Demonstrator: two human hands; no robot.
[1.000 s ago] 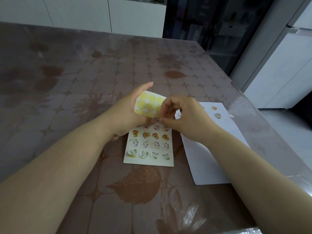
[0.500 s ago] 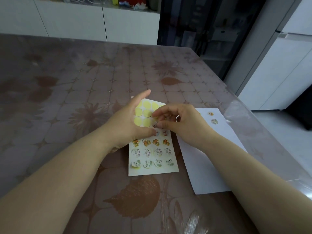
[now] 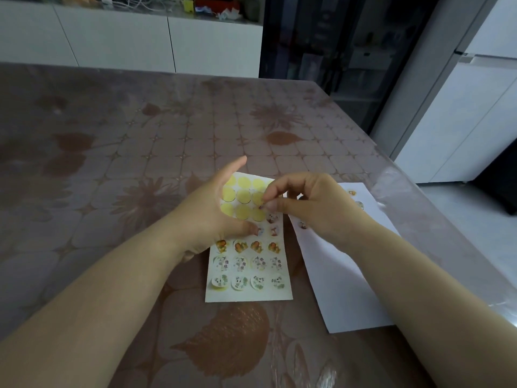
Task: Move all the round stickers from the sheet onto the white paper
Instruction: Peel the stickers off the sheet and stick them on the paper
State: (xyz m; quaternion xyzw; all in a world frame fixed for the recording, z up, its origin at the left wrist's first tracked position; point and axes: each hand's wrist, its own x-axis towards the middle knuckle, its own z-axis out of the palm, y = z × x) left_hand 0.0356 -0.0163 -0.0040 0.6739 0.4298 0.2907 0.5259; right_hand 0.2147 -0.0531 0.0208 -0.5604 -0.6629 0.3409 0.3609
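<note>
In the head view, the left hand (image 3: 212,217) is now lying open on the sticker sheet (image 3: 249,292), its thumb pressing the sheet down on the table (image 3: 140,135), where a second ago it was holding the top of the sheet bent upward. The right hand (image 3: 313,208) is still pinching a round sticker (image 3: 262,207) between thumb and finger, just above the yellow empty spots. I am judging that this sticker is coming free and is going next to the white paper (image 3: 344,298), lying just beside the sheet on the right, where a few stickers (image 3: 359,204) are already sitting; many rows are remaining.
</note>
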